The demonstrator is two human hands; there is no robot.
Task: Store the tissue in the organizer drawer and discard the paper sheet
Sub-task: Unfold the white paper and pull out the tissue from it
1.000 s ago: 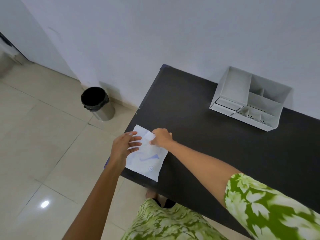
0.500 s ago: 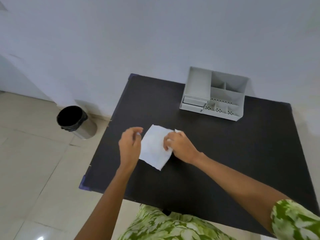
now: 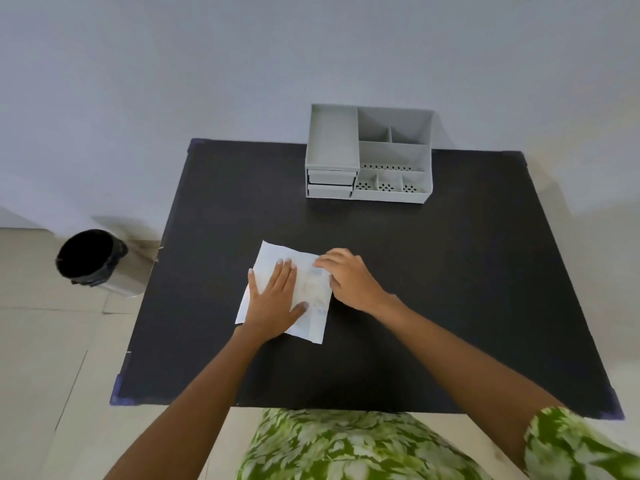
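Both hands on the paper sheet, mid-table

Left hand (image 3: 277,299) presses flat, fingers spread, on the paper sheet (image 3: 313,303); right hand (image 3: 349,277) pinches its edge. Organizer (image 3: 369,154) at 12 o'clock, nothing between; bin (image 3: 100,261) at 9 o'clock, off the table (image 3: 450,289).

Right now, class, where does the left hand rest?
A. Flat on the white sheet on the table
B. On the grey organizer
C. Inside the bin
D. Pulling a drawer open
A: the left hand lies palm down, fingers spread, on the sheet on the black table, well short of the organizer and the bin on the floor.
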